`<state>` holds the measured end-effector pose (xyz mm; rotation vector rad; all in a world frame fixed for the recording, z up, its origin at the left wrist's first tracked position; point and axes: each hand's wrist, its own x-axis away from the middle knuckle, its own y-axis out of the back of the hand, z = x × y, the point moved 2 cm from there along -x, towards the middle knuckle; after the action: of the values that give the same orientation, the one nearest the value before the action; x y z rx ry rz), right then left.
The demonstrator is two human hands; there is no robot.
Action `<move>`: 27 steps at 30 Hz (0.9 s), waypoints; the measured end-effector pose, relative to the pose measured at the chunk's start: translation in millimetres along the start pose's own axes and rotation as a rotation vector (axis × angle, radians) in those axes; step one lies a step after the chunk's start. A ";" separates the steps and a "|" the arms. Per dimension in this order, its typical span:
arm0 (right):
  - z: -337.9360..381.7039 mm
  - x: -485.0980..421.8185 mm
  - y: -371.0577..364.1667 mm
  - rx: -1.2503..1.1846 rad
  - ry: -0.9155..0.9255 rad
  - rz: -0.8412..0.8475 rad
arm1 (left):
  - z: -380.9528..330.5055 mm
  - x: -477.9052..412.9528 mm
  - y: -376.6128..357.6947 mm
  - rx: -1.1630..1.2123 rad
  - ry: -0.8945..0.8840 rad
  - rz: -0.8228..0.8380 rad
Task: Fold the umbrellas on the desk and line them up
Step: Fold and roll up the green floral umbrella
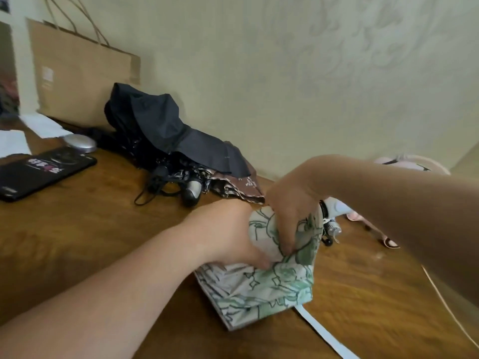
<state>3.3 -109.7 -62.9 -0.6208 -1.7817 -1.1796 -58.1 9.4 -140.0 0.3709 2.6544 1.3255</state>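
Site: wooden desk (77, 242) against a pale patterned wall.
Green umbrella (272, 286): white cloth w/ green leaf print, at front centre of desk. Upper part bunched into a roll, lower canopy spread loose and flat on the wood. Not yet folded tight.
L hand (228, 237): comes in from lower left, fingers curled round the bunched roll from the left side, thumb pressed on the cloth near the loose part.
R hand (290, 203): comes in from the right, above the roll; fingers curled down over it, tips dug into the cloth just beside the L thumb. Both hands touch the same roll, close together.
Rib tips (331, 226): metal and black bits stick out of the roll to the right, under the R wrist.
Strap (326, 332): white band, runs from canopy edge toward lower right, flat on desk.
Black umbrella (155, 125): rear, by wall, canopy slumped in a loose heap, unfolded.
Brown umbrella (241, 187): patterned edge shows under the black one's right side, just behind the R hand.
Handle (191, 193): silver-black, w/ black loop cord, at front of that heap; whose, cannot tell.
Pink cloth (373, 224): right side, mostly hidden by R forearm.
Bag (83, 79): brown paper, upright at rear left.
Black slab (44, 172): flat, printed, at left edge; silver disc (80, 143) and papers (14, 143) near it.
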 end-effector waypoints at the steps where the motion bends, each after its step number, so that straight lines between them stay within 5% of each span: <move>1: 0.8 7.3 -3.7 -0.022 -0.016 -0.025 | -3.5 -0.2 -5.0 -0.063 0.006 -0.051; 9: 18.0 17.4 -23.5 0.606 -0.072 -0.628 | 8.7 -9.5 -6.8 0.215 0.084 0.208; 21: -27.2 8.3 -35.3 -0.072 -0.108 -0.103 | -12.9 -4.4 -28.1 -0.207 -0.004 0.091; 27: -6.6 6.3 -54.8 0.529 -0.110 -0.558 | 6.6 -14.9 -35.1 0.079 0.019 0.295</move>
<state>-39.9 -139.2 -81.7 0.1385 -2.3257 -0.9575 -47.6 -10.1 -171.7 0.7902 2.7539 1.3040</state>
